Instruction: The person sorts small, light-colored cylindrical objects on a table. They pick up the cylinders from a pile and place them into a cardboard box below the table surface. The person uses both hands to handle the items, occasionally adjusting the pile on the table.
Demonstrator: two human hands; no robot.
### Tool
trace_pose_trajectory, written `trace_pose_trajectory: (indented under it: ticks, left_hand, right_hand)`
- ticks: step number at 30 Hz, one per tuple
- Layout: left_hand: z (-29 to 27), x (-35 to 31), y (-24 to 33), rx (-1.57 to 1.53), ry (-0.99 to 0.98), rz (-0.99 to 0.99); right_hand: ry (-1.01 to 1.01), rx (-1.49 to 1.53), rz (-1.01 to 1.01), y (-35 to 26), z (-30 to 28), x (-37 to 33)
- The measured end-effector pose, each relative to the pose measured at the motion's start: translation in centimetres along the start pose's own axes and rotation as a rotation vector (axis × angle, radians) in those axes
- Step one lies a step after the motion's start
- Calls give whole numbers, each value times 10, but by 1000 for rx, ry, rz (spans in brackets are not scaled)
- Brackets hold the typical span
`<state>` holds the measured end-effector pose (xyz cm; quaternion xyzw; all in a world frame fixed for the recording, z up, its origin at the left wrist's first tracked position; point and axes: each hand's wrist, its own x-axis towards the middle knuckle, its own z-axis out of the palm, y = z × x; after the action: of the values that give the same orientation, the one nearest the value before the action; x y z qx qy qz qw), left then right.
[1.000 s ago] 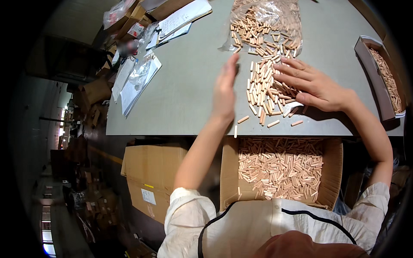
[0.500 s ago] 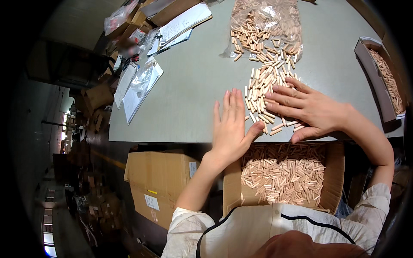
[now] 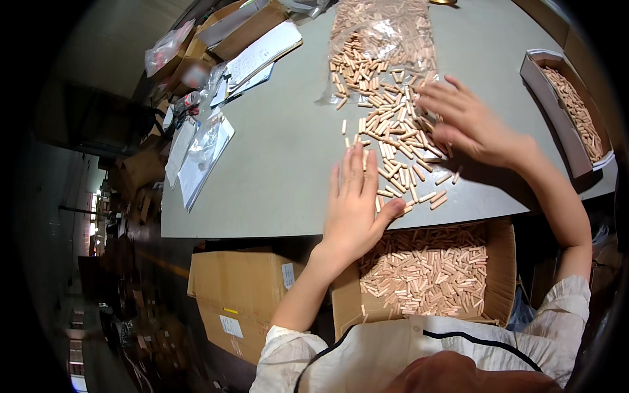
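Observation:
Short wooden dowels (image 3: 401, 141) lie strewn over the grey table, trailing out of the mouth of a clear plastic bag (image 3: 409, 33) full of them. Flat and palm down, my left hand (image 3: 354, 206) rests along the left side of the pile, fingers stretched and thumb out, touching a few dowels. My right hand (image 3: 466, 121) is at the right side of the pile near the bag's mouth, fingers extended, slightly blurred and casting a shadow on the table. It holds nothing visible; its fingertips cover some dowels. Below the table edge, an open carton (image 3: 503, 275) holds many more dowels.
At the right stands a long narrow box (image 3: 547, 98) with dowels in it. Papers (image 3: 206, 160) and a clipboard (image 3: 265, 56) lie at the left, beside cardboard boxes. A closed carton (image 3: 246, 281) sits below the table's front edge, left of the open one.
My right hand has moved away from the table's front edge, toward the bag, and looks lifted. Dowels near the front are more spread out. My left hand stays beside the pile. The view has shifted slightly.

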<state>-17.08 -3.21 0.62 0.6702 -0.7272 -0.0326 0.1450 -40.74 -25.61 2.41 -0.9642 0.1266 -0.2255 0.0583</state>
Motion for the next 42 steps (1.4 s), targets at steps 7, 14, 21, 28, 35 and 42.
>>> trace_pose_trajectory:
  ticks: [7,14,21,28,35,42]
  left_hand:
    - [5,8,-2,25,42,14]
    - [-3,20,5,80,-28,138]
    - [-3,16,-6,-175,40,182]
    - [7,5,-27,-897,274,-130]
    - [-6,3,-21,-1186,365,-226]
    - [-7,4,-18,-1208,433,-240]
  right_hand:
    - [54,367,437,29,3,-2]
    - [92,461,168,13,9,-1]
    - [181,613,194,11,16,-3]
    - [55,525,317,18,5,-4]
    - [-339,1088,409,0,-26,6]
    - [-269,845,529,14,-38,1]
